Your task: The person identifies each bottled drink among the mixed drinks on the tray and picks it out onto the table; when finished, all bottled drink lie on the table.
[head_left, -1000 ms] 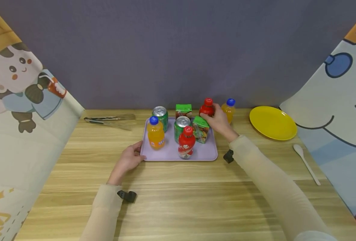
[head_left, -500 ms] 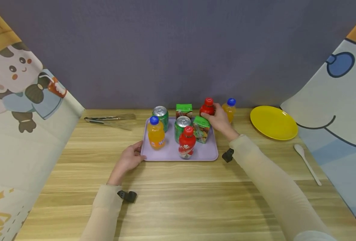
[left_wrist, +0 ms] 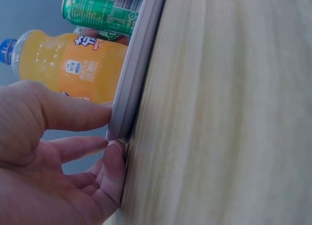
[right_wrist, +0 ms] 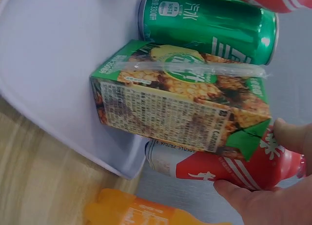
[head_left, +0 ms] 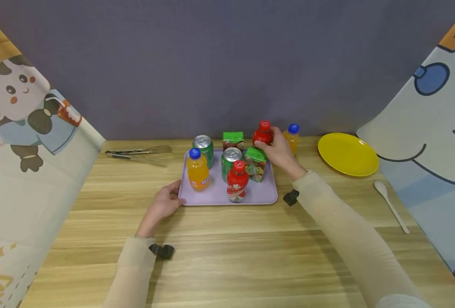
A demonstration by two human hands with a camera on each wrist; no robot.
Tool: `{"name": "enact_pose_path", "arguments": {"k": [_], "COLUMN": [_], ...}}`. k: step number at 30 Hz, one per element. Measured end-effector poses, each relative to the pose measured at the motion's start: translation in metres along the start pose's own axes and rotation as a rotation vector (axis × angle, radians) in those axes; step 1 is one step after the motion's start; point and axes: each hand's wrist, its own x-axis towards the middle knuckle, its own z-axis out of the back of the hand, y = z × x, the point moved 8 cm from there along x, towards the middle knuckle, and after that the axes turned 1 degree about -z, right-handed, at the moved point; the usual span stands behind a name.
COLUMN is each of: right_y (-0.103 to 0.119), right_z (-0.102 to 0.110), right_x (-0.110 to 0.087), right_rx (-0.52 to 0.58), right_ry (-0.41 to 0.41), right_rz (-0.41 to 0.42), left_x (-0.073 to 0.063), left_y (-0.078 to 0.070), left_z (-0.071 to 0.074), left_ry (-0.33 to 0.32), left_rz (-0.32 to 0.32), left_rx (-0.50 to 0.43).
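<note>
My left hand [head_left: 163, 203] pinches the front left corner of a lilac tray [head_left: 216, 197]; in the left wrist view the thumb lies on the rim [left_wrist: 127, 95], with fingers below it. At the tray's back right, my right hand [head_left: 281, 154] grips a red bottle [head_left: 262, 136] between thumb and fingers. A pineapple juice box [right_wrist: 170, 103] stands just in front of that bottle. Also on the tray are an orange soda bottle [head_left: 198, 174], two green cans [head_left: 229, 167], another red bottle [head_left: 237, 184] and a second juice box [head_left: 233, 137].
Another orange soda bottle [head_left: 290, 141] stands right of the tray, partly behind my right hand. A yellow plate [head_left: 348, 154] and a white spoon [head_left: 391, 206] lie at the right. Metal tongs [head_left: 139, 151] lie at the back left. A grey wall [head_left: 227, 68] closes the back.
The head view has shifted slightly. The gripped red bottle and my right hand appear a touch higher relative to the tray; my left hand keeps its place at the corner.
</note>
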Motion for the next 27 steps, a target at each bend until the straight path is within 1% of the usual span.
{"name": "enact_pose_path", "arguments": {"k": [9, 16, 23, 27], "right_y": [0.010, 0.024, 0.032, 0.037], "right_z": [0.011, 0.022, 0.038, 0.047], "right_x": [-0.004, -0.009, -0.010, -0.011], "right_rx": [-0.008, 0.041, -0.017, -0.022], "right_ry": [-0.002, -0.009, -0.019, -0.021], "right_rz": [0.040, 0.084, 0.099, 0.115], "left_x": [0.001, 0.001, 0.000, 0.000], "left_y": [0.002, 0.002, 0.000, -0.001], "left_z": [0.000, 0.000, 0.000, 0.000], "left_ry": [0.003, 0.005, 0.005, 0.008], "left_rz": [0.008, 0.005, 0.000, 0.003], "left_rx": [-0.011, -0.007, 0.004, -0.003]}}
